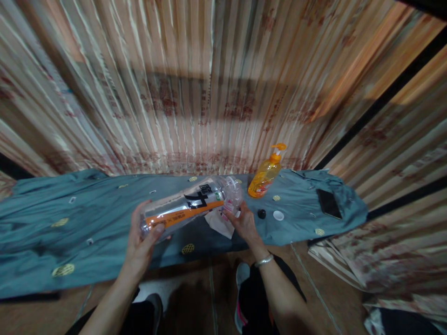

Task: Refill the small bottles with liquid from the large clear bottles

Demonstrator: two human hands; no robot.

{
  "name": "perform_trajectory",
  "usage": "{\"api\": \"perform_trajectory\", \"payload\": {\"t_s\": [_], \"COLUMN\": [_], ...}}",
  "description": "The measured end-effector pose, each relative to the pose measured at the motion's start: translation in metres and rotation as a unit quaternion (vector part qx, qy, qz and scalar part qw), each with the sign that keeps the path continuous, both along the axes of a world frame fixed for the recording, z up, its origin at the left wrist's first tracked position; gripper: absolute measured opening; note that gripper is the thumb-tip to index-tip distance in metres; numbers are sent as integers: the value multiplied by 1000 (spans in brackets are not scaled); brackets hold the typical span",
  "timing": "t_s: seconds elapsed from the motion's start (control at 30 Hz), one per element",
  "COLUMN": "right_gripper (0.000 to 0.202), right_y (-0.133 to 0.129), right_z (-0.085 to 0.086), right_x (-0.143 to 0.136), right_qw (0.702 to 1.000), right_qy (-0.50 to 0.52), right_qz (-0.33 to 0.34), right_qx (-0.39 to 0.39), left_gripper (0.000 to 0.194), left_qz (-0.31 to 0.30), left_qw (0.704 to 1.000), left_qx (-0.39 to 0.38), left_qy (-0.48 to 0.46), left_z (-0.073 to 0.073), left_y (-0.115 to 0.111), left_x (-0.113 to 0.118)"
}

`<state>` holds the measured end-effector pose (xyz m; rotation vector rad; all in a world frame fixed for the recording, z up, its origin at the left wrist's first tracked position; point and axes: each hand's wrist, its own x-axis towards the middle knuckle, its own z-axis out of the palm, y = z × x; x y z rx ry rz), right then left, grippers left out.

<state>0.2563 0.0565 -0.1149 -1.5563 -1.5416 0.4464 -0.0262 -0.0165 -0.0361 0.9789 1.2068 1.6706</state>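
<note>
My left hand [143,237] is wrapped round the base of a large clear plastic bottle [181,204] with an orange and black label. The bottle lies tilted in the air, its neck up and to the right. My right hand [245,224] grips a small clear plastic container [232,197] with pinkish markings, right at the big bottle's mouth. Whether the two touch is hard to make out. Under them a white sheet of paper or tissue [220,224] rests on the cloth. A black cap [261,213] and a white round lid [278,215] lie right of my right hand.
An orange pump bottle [264,179] stands upright toward the back of the narrow table, which a teal cloth [101,209] covers. A dark phone [328,203] lies at the right end. Behind hangs a pleated curtain [195,93], and dark poles [370,111] run along the right.
</note>
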Motion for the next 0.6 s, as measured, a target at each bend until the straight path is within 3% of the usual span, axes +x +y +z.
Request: {"api": "perform_trajectory", "payload": {"t_s": [0.1, 0.2, 0.6], "right_gripper": [67, 75, 49], "right_y": [0, -1, -3], "right_z": [0, 0, 3], "right_x": [-1, -1, -1], "right_qw": [1000, 1000, 1000], "right_qy": [7, 7, 7], "right_qz": [-5, -1, 25], "right_qx": [-12, -13, 18], "left_gripper": [77, 76, 82], "left_qz": [0, 4, 0], "left_qw": [1000, 1000, 999], "left_qx": [0, 1, 6], "left_qy": [4, 13, 54], "left_z": [4, 6, 1], "left_y": [-3, -4, 0], "left_x": [3, 4, -12]}}
